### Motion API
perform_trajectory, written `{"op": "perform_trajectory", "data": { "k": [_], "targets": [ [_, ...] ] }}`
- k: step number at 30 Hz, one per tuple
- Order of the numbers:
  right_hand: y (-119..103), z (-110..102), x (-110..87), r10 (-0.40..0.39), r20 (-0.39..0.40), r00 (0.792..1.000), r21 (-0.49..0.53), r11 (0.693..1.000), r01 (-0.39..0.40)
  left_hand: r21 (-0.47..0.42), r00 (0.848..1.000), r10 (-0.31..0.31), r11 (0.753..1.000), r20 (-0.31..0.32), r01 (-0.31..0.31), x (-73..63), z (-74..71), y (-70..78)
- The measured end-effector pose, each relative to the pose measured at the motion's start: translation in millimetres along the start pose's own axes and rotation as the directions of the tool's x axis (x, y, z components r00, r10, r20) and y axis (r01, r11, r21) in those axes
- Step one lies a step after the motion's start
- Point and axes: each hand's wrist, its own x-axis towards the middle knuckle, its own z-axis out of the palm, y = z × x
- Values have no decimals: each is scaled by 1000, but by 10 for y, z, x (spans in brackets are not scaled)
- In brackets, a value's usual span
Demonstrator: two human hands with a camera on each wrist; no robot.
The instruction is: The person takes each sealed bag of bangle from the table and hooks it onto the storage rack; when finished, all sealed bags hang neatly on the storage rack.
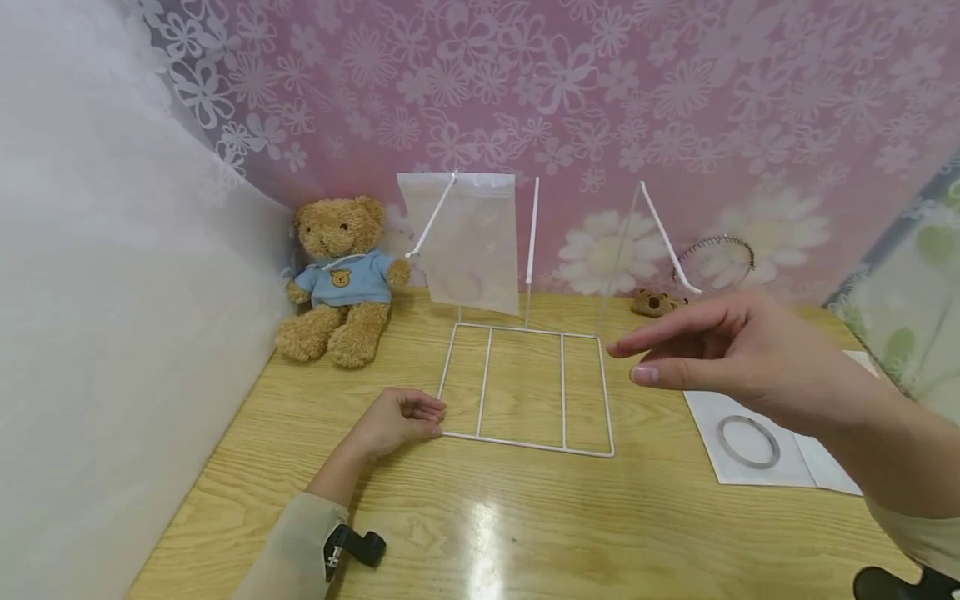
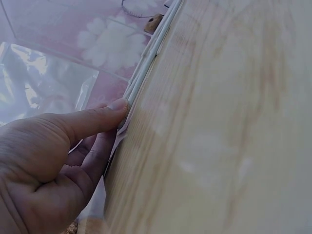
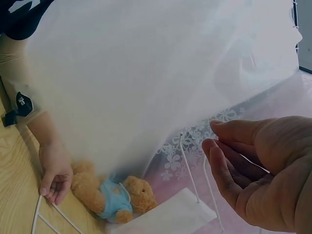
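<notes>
A white wire display rack (image 1: 525, 443) stands on the wooden table, with a flat base and several long hooks pointing forward from its back. My left hand (image 1: 393, 423) pinches the front left corner of its base; in the left wrist view the thumb (image 2: 117, 104) presses on the white wire. From the left hook hangs a translucent plastic bag (image 1: 480, 246). My right hand (image 1: 757, 358) is raised in the air to the right of the rack, thumb and fingers apart. Nothing shows between the fingers of that hand in the right wrist view.
A teddy bear (image 1: 342, 283) in a blue top sits at the back left. To the right, a silver ring (image 1: 748, 442) lies on a white sheet or packet (image 1: 708, 417), partly behind my right forearm. A brown headband (image 1: 752, 257) and a small brown bear-faced item (image 1: 651, 302) are by the back wall.
</notes>
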Motion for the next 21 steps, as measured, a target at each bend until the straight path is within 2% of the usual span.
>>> {"op": "perform_trajectory", "data": {
  "k": [3, 7, 9, 13, 21],
  "targets": [
    [155, 23, -84, -36, 5, 999, 49, 998, 35, 1, 1000, 1, 1000, 4, -1, -1, -8, -4],
    [410, 3, -157, -125, 97, 987, 172, 979, 107, 3, 1000, -2, 1000, 0, 2, 1, -22, -6],
    [534, -22, -186, -139, 141, 980, 210, 972, 107, 5, 1000, -4, 1000, -4, 4, 1, -29, -4],
    [757, -98, -231, -72, 151, 986, 185, 982, 43, 10, 1000, -7, 1000, -4, 7, 1, -34, 8],
    [1276, -323, -213, 44, 58, 997, 134, 990, -51, 10, 1000, -18, 1000, -4, 18, -4, -14, 21]
  ]
}}
